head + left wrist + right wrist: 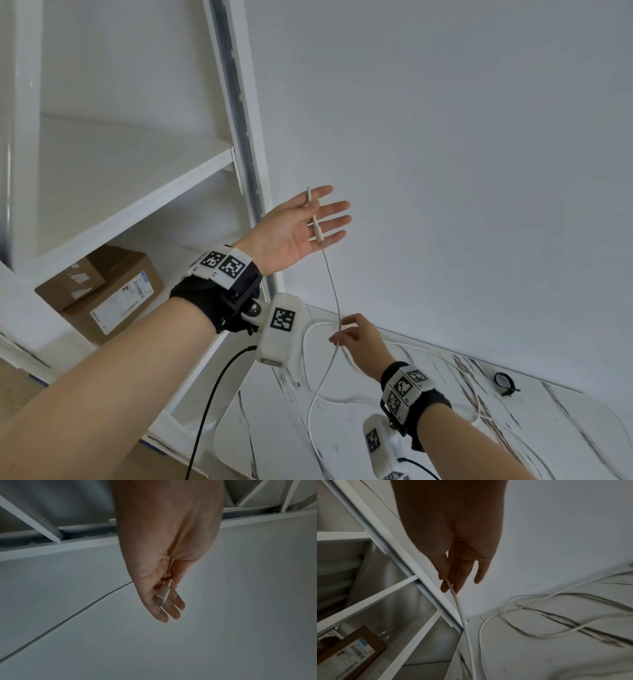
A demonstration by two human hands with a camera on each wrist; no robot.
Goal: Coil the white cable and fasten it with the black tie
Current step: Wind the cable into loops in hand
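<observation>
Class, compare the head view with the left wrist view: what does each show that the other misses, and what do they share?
Only the head view shows the right hand pinching the white cable, the black tie on the marble table, and the cardboard boxes. Only the left wrist view shows a thin crack in the wall. Both show the open left hand with the cable's plug between its straight fingers.

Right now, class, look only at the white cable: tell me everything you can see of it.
The white cable is thin, smooth and plastic-looking. Its plug end, a slim white connector with a short metal tip, lies across the straight fingers of the raised left hand, threaded between them. From there it hangs down to the right hand, whose fingers pinch it. Below, it drops to the marbled table and sprawls there in loose, uncoiled loops.
</observation>
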